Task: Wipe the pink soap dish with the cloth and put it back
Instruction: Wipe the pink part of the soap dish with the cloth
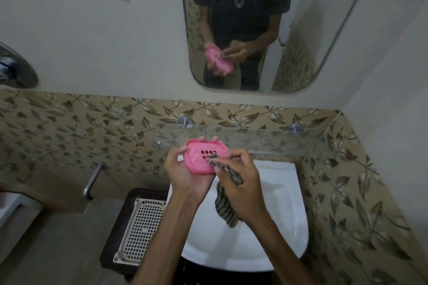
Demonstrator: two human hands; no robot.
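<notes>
My left hand [185, 174] grips the pink soap dish [199, 157] from below, its fingertips curled over the far rim, holding it above the white basin [284, 194]. The dish is oval with drain slots in its middle. My right hand [240, 183] pinches a striped grey-brown cloth [225, 201] and presses its bunched tip into the dish by the slots. The cloth's tail hangs down under my right palm. The mirror [312, 30] reflects both hands and the dish.
A glass shelf [266, 140] on metal pegs runs along the leaf-patterned tiles just behind the dish. A white perforated tray [141, 231] sits on a dark stand left of the basin. A metal tap [92, 179] juts from the wall at left.
</notes>
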